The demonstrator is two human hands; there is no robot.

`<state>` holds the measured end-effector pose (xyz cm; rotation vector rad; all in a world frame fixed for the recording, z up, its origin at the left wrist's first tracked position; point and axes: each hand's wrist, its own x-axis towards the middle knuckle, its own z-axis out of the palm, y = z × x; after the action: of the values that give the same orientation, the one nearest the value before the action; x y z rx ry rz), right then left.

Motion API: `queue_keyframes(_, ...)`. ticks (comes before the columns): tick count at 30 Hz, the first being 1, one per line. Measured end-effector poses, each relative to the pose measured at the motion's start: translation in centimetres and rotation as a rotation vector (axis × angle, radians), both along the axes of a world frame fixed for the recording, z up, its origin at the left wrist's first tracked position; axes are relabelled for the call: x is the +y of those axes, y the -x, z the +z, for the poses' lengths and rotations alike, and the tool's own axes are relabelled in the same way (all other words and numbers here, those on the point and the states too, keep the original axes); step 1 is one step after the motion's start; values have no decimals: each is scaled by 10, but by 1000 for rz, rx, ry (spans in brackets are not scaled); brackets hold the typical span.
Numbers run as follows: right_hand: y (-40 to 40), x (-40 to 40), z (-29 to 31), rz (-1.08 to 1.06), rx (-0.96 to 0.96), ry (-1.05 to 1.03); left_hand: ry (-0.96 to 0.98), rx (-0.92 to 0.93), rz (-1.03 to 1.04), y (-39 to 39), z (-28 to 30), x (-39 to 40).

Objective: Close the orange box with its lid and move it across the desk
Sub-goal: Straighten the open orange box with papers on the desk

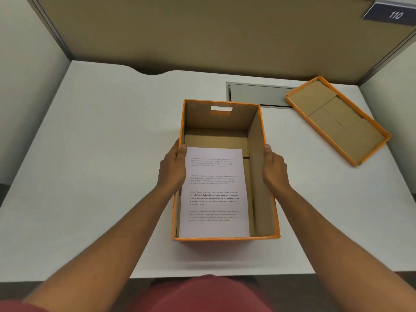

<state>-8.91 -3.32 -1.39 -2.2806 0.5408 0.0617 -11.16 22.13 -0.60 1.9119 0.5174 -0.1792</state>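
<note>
The orange box (225, 172) stands open in the centre of the frame on the white desk (94, 136), its long sides running away from the viewer and a handle slot cut in its far wall. Both hands press on it from outside, one on each long side, about halfway along: the left hand (172, 167) lies flat against the left wall with its thumb hooked over the rim, and the right hand (273, 167) lies against the right wall with its thumb up at the rim. The box sits squarely between the two palms, clamped from both sides; the fingers beyond the walls are hidden, and the pictures do not show whether the box rests on the desk or is raised. Inside, a printed sheet of paper (213, 192) lies on the bottom towards the near left. The lid (337, 120) lies upside down in the upper right of the frame, well apart from the box, turned at an angle, its brown inside facing up, next to a grey cable hatch (258, 94)
</note>
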Motion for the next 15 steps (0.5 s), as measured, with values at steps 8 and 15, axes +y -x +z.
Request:
queue_keyframes(8,3,4,1,-7,-9,20,7,3,-6,2,-6,5)
queue_keyframes(15,2,3,0,-25,-16,-11,-68,-15,-46,5,-2,6)
